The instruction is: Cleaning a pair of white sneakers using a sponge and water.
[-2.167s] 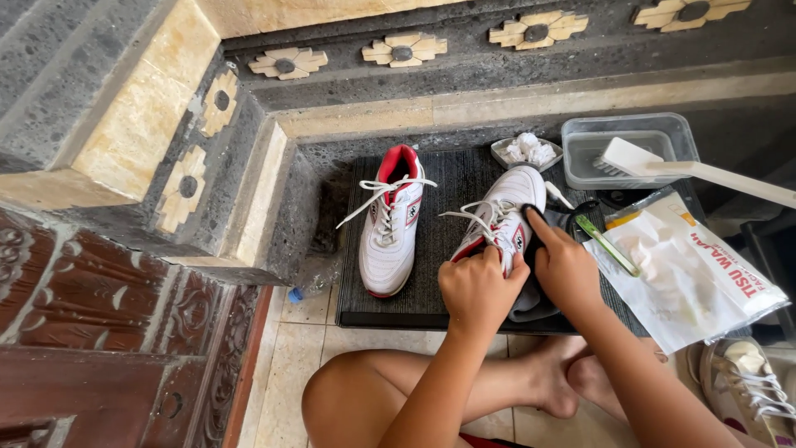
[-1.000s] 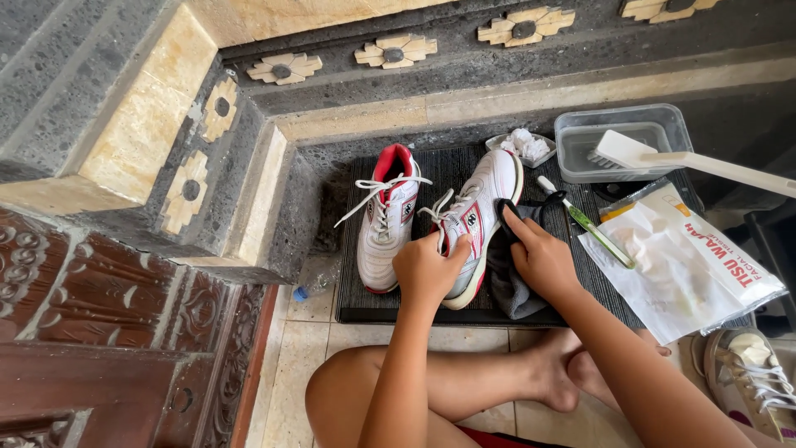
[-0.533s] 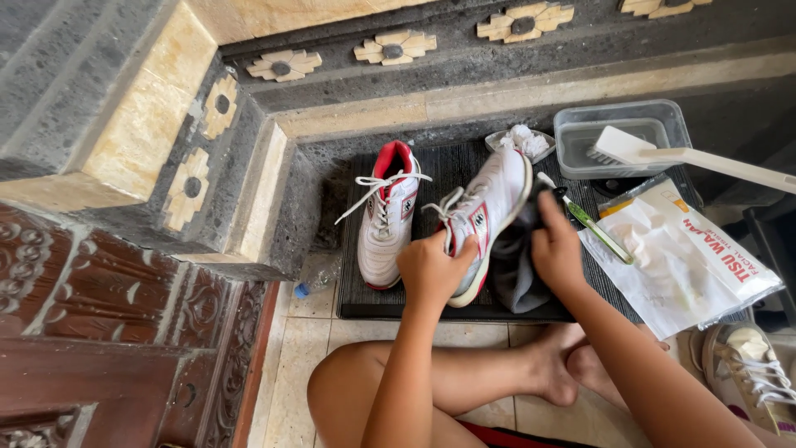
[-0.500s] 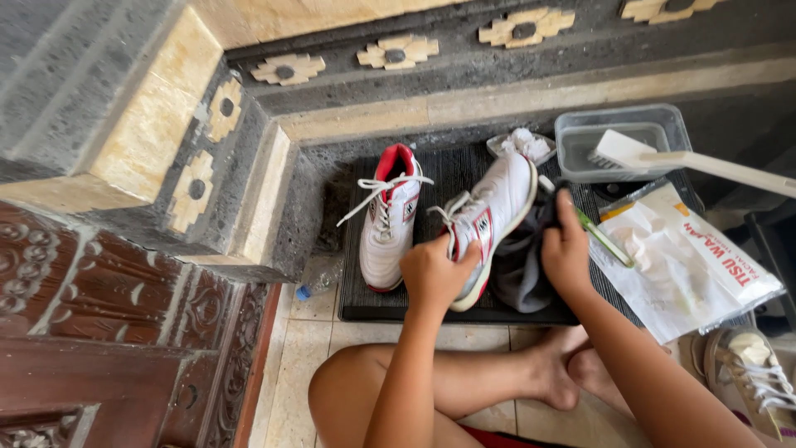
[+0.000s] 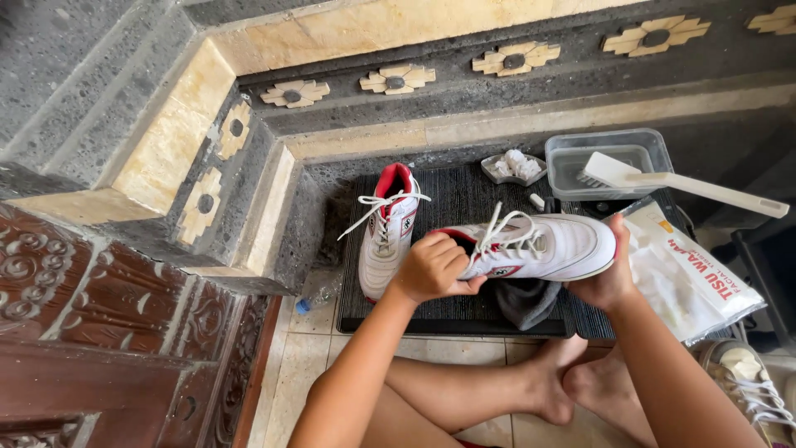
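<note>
We see a smooth, slightly glossy white shoe [image 5: 543, 246], a ribbed dark mat [image 5: 464, 195], a clear plastic tub [image 5: 605, 149], a crinkly glossy packet [image 5: 692, 278] at 3 o'clock, rough grey stone [image 5: 99, 75].

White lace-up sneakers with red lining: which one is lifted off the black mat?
The sneaker held sideways between the left hand and right hand; the other sneaker stands on the black mat.
</note>
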